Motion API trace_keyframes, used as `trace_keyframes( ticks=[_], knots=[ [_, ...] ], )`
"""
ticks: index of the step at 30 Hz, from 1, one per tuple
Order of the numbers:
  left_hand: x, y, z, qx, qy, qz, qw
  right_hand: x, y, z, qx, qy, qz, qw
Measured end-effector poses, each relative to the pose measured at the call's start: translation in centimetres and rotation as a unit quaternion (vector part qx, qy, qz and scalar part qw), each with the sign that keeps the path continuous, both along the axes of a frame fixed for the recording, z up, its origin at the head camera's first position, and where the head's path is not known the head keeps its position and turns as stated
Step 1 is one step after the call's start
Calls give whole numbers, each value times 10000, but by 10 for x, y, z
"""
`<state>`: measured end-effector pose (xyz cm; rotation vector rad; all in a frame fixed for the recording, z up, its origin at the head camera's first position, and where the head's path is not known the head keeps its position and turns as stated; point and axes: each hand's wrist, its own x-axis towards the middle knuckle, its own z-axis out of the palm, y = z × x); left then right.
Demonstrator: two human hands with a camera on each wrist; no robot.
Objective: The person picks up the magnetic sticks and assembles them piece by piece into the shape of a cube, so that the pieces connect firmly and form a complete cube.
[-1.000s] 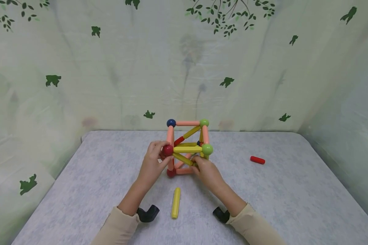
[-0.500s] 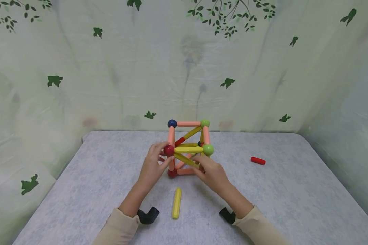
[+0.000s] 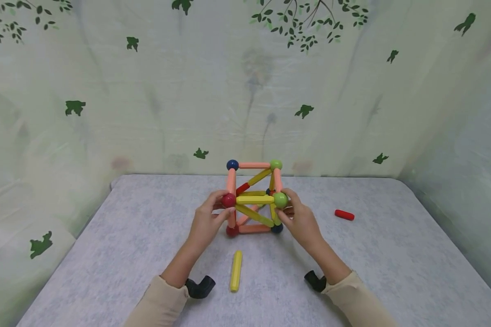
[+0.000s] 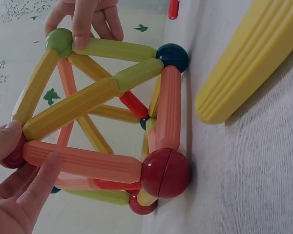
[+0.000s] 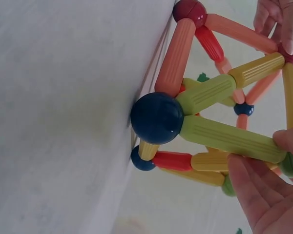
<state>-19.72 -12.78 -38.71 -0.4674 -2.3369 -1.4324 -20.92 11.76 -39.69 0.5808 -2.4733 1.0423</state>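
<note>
A cube-shaped frame of magnetic building rods and balls stands on the table in the head view. My left hand (image 3: pixel 206 220) grips its upper front-left corner, a red ball (image 3: pixel 229 200). At the upper front-right corner my right hand (image 3: pixel 304 222) holds a green ball (image 3: pixel 280 200), with finger and thumb also against the light green upright rod (image 5: pixel 229 139). A yellow rod (image 3: pixel 254 200) joins these two balls. Across the front face slants a yellow-and-green diagonal (image 3: pixel 253 215), running down to a dark blue ball (image 5: pixel 157 118). Fingers partly cover both held balls.
On the table (image 3: pixel 147 254), a loose yellow rod (image 3: pixel 236 271) lies in front of the frame, between the forearms. A short red rod (image 3: pixel 344 215) lies to the right. Behind the table hangs a leaf-patterned cloth (image 3: pixel 212 91).
My right hand has let go of the front diagonal's lower end and moved up and right to the green ball. The left hand keeps its grip on the red ball.
</note>
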Motion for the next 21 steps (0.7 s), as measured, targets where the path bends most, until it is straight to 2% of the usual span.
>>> trace_keyframes(
  ticks=[8,15,21],
  knots=[
    [3,15,-1,-47,-120,-188,9997,14,17,1,-116,131,-37,9998],
    [11,27,-1,-211,-206,-346,9990,29,31,-1,-131,339,-61,9993],
    [17,30,2,-485,-266,-595,9967,35,47,2,-89,159,84,9998]
  ],
)
